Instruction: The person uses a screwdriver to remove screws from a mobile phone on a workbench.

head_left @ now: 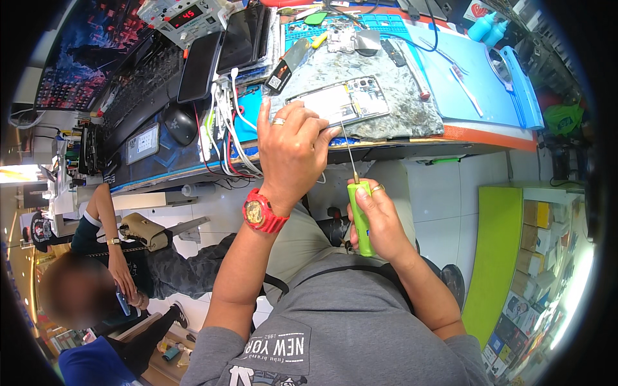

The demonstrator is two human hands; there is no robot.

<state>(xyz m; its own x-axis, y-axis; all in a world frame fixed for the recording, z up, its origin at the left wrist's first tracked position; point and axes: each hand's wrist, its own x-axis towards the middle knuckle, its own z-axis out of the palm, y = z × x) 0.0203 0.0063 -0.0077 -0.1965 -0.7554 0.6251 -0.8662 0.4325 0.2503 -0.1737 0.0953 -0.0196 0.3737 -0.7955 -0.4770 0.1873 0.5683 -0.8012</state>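
Note:
An opened phone (pixel 338 101), its inner parts showing, lies on a grey speckled mat (pixel 405 122) at the bench's near edge. My left hand (pixel 293 151), with a ring and a red watch, grips the phone's left end; its index finger points up, the others curl. In my right hand (pixel 380 222) is a green-handled tool (pixel 364 219) with a long thin metal shaft. The shaft slants up and away, and its tip meets or nearly meets the phone's near edge. I cannot tell if they touch.
Left of the mat are white cables (pixel 225 122), a dark phone (pixel 199 67) and a black mouse (pixel 179 123). A blue mat (pixel 470 83) with tweezers and a brush lies right. A green shelf unit (pixel 492 251) stands right; another person (pixel 129 257) sits at left.

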